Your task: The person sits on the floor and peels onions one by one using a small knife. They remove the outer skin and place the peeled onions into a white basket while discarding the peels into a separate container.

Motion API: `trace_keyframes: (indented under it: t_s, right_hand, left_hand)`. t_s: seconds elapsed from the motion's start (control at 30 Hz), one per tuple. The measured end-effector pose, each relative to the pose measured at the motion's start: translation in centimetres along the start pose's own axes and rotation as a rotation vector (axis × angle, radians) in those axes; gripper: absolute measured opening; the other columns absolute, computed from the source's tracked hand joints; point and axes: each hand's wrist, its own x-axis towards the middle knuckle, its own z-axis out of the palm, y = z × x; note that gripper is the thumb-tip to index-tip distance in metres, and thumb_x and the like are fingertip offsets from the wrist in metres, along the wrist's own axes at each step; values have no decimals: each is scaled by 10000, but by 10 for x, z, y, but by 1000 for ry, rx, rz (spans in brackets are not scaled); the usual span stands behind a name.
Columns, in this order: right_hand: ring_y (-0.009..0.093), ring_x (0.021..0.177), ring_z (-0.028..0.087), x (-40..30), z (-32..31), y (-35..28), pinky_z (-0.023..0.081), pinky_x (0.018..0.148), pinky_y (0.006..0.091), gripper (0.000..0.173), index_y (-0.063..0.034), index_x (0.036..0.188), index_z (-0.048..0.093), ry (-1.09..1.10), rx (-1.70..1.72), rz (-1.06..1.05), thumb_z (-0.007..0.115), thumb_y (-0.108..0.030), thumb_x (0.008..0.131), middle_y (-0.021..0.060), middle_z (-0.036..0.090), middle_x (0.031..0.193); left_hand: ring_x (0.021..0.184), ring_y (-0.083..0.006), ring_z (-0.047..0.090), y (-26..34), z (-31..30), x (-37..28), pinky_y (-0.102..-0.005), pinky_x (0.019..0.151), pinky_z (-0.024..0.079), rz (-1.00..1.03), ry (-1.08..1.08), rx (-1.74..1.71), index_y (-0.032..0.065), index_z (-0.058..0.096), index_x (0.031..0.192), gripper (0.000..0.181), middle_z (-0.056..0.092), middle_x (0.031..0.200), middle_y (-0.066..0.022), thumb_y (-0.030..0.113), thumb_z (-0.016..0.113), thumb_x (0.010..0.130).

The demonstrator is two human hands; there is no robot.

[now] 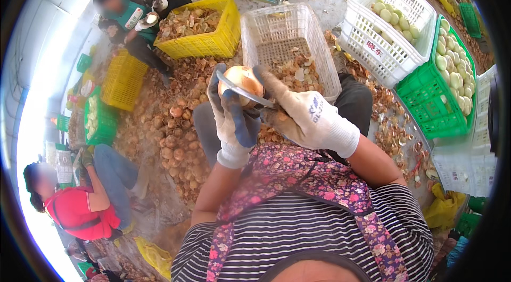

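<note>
My left hand (235,122), in a white and blue-grey work glove, holds an onion (243,78) with brownish skin in front of my lap. My right hand (299,114), gloved too, grips a knife (245,92) whose blade lies across the face of the onion. The knife's handle is mostly hidden in the fingers. Just beyond both hands stands a whitish plastic crate (279,12) with loose onion skins in its bottom. Unpeeled onions (179,146) lie heaped on the floor to the left of my legs.
At the right stand a white crate (371,48) and a green crate (423,102), both holding peeled onions. A yellow crate (203,44) of skins is at the upper left, beside a seated co-worker (135,22). Another co-worker in red (80,210) sits at the left.
</note>
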Motion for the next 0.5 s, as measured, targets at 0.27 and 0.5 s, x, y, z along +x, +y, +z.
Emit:
trace_keyframes:
  t_s: [0.27,0.5]
  right_hand:
    - [251,759,692,9,5,14,523,683,351,522,-94,1474,407,0,148,157,529,-160,971,213,658,888]
    - [238,789,635,8,-3,48,505,742,363,510,-31,1474,386,154,141,495,473,-203,1002,204,636,884]
  left_hand:
    - [1138,-427,554,7,3,6,-481,858,553,48,-22,269,112,301,1458,676,460,1335,-248,80,656,883]
    - [1181,-365,554,48,7,17,-514,950,541,-592,104,-1084,129,279,1451,619,462,1342,-192,477,505,992]
